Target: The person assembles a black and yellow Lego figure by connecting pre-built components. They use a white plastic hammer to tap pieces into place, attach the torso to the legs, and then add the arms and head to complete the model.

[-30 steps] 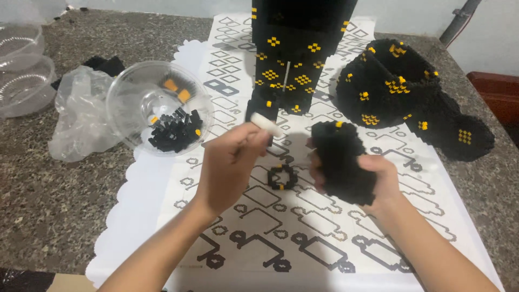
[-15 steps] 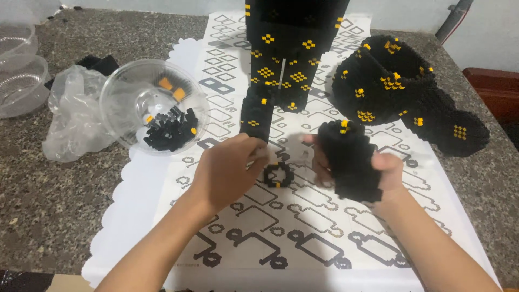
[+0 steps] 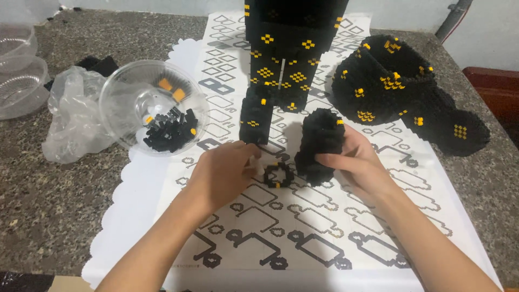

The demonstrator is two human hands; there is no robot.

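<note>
Head view, looking down on a speckled stone desk [image 3: 48, 216] covered in the middle by a white instruction sheet [image 3: 303, 243] printed with block diagrams.

Right hand [image 3: 357, 162]: clenched around a black block piece [image 3: 319, 143], a rounded lump of small bricks with one yellow stud on its far right edge; held upright, lower end close to or touching the sheet, near centre. Fingertips wrapped over its near right side.

Left hand [image 3: 224, 170]: knuckles up, fingers curled on a small white tool [image 3: 258, 165], only partly visible at the fingertips; grip clenched, exact hold hidden by the hand.

Between the two hands, flat on the sheet: a small black ring [image 3: 278, 175] of bricks with yellow studs, just right of the left fingertips, just left of the held piece's lower end. Contact with either not clear.

Far centre: tall black tower [image 3: 286, 48] with yellow patterns, top cut off by the frame; one lower leg of it stands just beyond the left hand.

Far right: large curved black shell [image 3: 400, 92] with yellow dots, lying partly on the sheet, partly on the desk.

Left: clear plastic bowl [image 3: 130, 92], tilted, holding loose black and orange bricks [image 3: 170, 130]; crumpled plastic bag [image 3: 75, 119] beside it; stacked clear bowls [image 3: 19, 81] at the far left edge.
</note>
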